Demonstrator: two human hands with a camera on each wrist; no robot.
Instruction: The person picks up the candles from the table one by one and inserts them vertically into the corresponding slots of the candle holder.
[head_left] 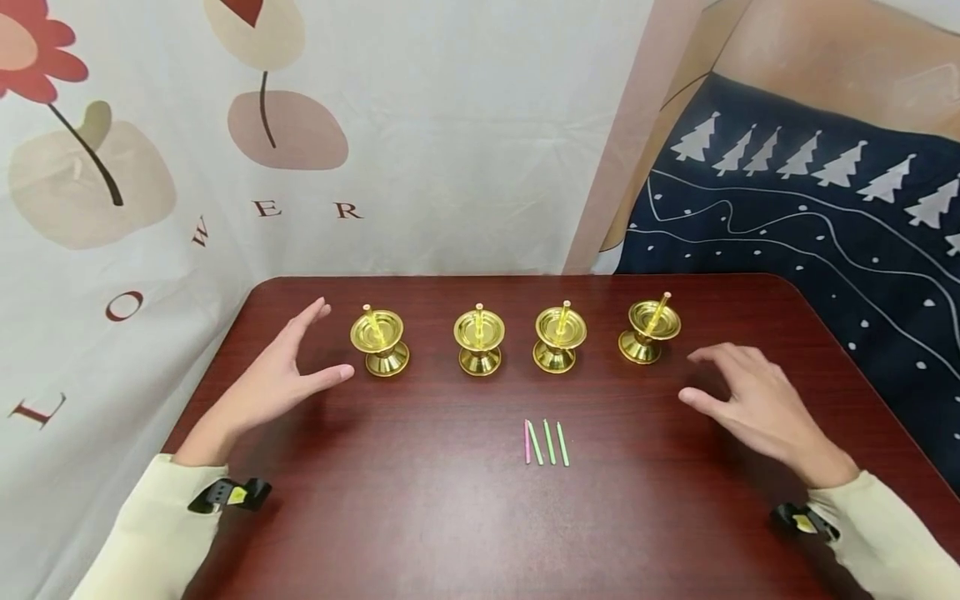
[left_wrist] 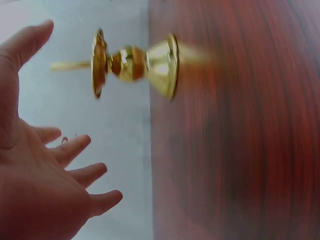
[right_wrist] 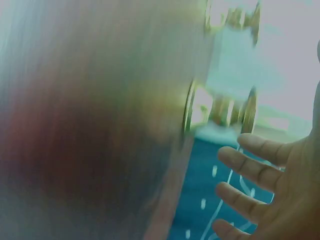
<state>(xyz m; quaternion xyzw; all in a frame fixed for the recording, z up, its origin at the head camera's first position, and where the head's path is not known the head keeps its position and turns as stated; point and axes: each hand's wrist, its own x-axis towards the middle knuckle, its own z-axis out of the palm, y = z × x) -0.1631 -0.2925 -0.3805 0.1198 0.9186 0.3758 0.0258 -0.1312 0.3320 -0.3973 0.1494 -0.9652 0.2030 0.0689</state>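
Note:
Several brass candle holders stand in a row across the table, each with a thin yellowish stick in its dish. The leftmost holder (head_left: 386, 363) is beside my left hand (head_left: 273, 379), whose fingers and thumb are spread and hold nothing. In the left wrist view that holder (left_wrist: 161, 67) lies beyond the thumb, apart from the hand. Just right of the rightmost holder (head_left: 640, 348) hovers my right hand (head_left: 757, 404), fingers loosely bent and holding nothing. Nearer me lie a thin pink stick (head_left: 527, 442) and several green sticks (head_left: 562, 444), like small candles.
Two more holders, one left of centre (head_left: 480, 363) and one right of it (head_left: 555, 358), stand between the outer ones. A dark red-brown table (head_left: 420, 517) carries everything. Behind it hang a pale printed cloth (head_left: 465, 150) and a navy tree-patterned cloth (head_left: 750, 217).

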